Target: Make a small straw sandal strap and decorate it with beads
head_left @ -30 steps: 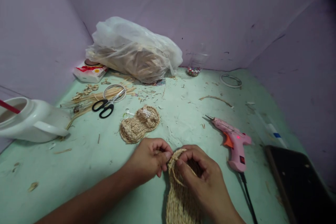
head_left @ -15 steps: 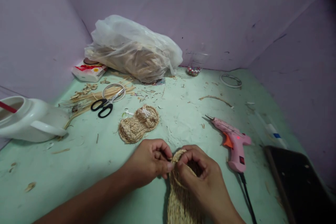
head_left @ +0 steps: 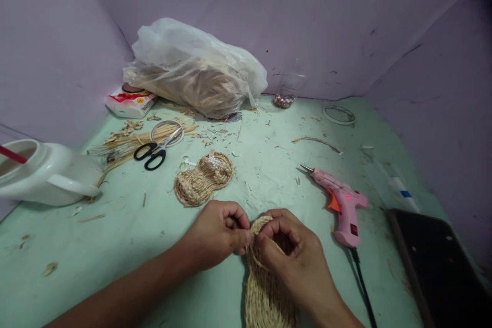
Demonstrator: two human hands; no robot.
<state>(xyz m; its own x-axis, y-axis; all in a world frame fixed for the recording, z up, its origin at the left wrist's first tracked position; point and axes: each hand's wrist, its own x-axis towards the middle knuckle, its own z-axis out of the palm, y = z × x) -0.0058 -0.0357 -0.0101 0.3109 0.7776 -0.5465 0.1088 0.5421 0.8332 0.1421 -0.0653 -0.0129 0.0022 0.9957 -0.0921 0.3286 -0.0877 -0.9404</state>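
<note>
Purple walls (head_left: 307, 20) enclose a green tabletop (head_left: 184, 292) scattered with straw scraps. At the back lies a cloudy plastic bag (head_left: 200, 72) with brown stuff inside. A white jug (head_left: 57, 174), a red stick in its mouth, stands at the left, and a flat black slab (head_left: 434, 266) lies at the right. The large woven straw piece (head_left: 265, 292) is at the near edge, just right of the middle, running out of view at the bottom. Over its upper end, the right hand (head_left: 292, 246) has its grip pinched on a curved braid, and the left hand (head_left: 215, 236) has its grip closed on the edge just beside it. Right of the hands lies a pink glue gun (head_left: 348, 215), nozzle pointing away to the left, red light lit. A smaller woven piece (head_left: 203, 179) with white beads lies beyond the left hand. Farther left, black-handled scissors (head_left: 156, 156) lie across a pale ring. Colored beads (head_left: 283, 101) sit near the back wall.
</note>
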